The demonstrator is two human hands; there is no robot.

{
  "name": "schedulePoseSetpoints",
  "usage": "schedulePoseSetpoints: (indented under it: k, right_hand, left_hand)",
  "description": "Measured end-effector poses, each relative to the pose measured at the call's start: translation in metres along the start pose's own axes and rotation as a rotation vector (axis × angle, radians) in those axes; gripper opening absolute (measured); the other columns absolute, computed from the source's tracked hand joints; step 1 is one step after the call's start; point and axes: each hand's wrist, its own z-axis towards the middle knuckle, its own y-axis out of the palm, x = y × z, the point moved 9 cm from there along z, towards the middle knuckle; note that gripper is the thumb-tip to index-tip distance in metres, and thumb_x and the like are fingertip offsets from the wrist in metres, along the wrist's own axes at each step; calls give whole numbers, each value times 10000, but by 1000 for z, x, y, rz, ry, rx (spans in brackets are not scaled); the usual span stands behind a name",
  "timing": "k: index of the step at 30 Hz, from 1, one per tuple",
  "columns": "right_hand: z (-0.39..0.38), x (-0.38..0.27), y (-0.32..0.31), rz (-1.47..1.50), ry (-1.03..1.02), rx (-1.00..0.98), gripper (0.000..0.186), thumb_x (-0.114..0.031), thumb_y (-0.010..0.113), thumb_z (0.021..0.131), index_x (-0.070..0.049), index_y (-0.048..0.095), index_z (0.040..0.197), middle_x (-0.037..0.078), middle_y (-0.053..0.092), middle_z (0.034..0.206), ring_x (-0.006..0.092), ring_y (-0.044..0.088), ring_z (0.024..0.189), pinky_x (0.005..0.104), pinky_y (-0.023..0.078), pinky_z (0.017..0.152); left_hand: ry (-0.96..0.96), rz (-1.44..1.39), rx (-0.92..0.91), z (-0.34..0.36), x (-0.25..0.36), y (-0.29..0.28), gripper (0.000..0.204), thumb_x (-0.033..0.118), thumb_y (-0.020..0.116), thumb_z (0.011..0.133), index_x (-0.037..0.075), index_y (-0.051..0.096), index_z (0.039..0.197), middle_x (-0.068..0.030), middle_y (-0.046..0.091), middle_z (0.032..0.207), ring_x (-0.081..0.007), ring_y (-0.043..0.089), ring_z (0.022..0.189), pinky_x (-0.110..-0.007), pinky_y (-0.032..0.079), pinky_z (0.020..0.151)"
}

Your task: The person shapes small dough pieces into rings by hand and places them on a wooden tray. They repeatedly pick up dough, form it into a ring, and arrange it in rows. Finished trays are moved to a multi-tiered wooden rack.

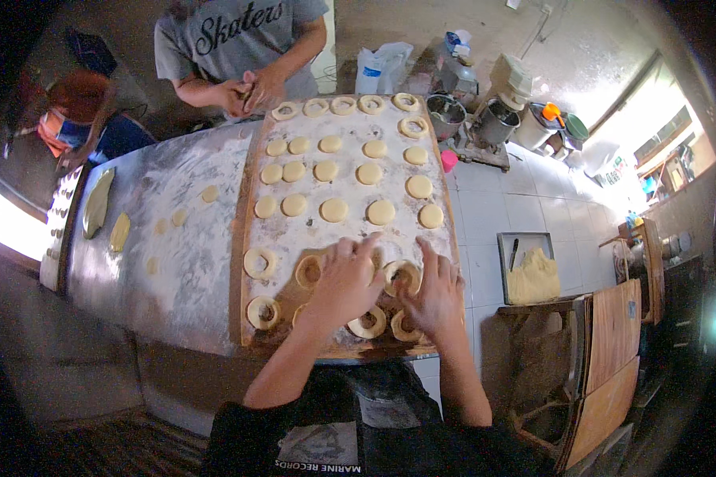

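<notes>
A floured wooden board [310, 230] bears rows of small round dough pieces [334, 210] and several dough rings [260, 263]. My left hand [346, 278] is over the near part of the board, palm down, with its fingers stretched forward and apart. To its right, my right hand [436, 292] has spread fingers, its thumb at the edge of a dough ring [391, 270]. That ring lies between my two hands, partly covered; whether the fingers press on it I cannot tell. More rings [367, 323] lie below my hands, some half hidden by my wrists.
A floured metal table [191, 286] with dough strips [97, 203] and discs adjoins on the left. Across the board stands a person [239, 56] with hands together. At the right are mixing bowls [497, 121], a tray with yellow dough [533, 274] and wooden boards [612, 342].
</notes>
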Motion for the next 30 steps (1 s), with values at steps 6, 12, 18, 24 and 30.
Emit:
schedulePoseSetpoints:
  k: [6, 12, 18, 24, 30]
  right_hand:
    - [-45, -50, 31, -125, -168, -6, 888, -366, 798, 734, -137, 367, 1476, 250, 355, 1454, 443, 283, 1412, 639, 212, 1078]
    - [-49, -56, 40, -97, -129, -13, 852, -385, 795, 742, -127, 395, 1448, 243, 371, 1434, 438, 287, 1404, 625, 223, 1072]
    - [-78, -19, -22, -114, 32, 20, 554, -268, 729, 807, -91, 542, 1298, 194, 418, 1386, 415, 342, 1348, 552, 229, 1087]
    - [-108, -8, 2, -224, 62, -69, 373, -249, 679, 837, -82, 615, 1164, 205, 380, 1468, 428, 244, 1425, 581, 127, 1133]
    - [-108, -22, 10, -115, 9, 3, 418, -274, 709, 813, -104, 614, 1183, 203, 399, 1455, 432, 266, 1414, 584, 124, 1131]
  left_hand:
    - [-48, 190, -164, -51, -20, 2, 923, 179, 802, 716, 124, 294, 1485, -200, 449, 1230, -387, 456, 1191, -515, 366, 952]
    - [-36, 172, -154, -58, -29, 1, 883, 212, 791, 726, 109, 314, 1462, -209, 447, 1244, -389, 465, 1180, -517, 367, 947]
    - [138, 97, 3, -47, 5, 4, 761, 358, 755, 789, 93, 391, 1402, -187, 482, 1160, -362, 502, 1097, -502, 373, 921]
    - [190, 101, -27, -36, 39, 41, 810, 352, 803, 742, 60, 398, 1380, -173, 490, 1135, -347, 510, 1069, -491, 375, 881]
    - [150, 173, -29, -37, 32, 32, 833, 319, 815, 729, 77, 379, 1396, -166, 483, 1154, -334, 507, 1084, -488, 380, 867]
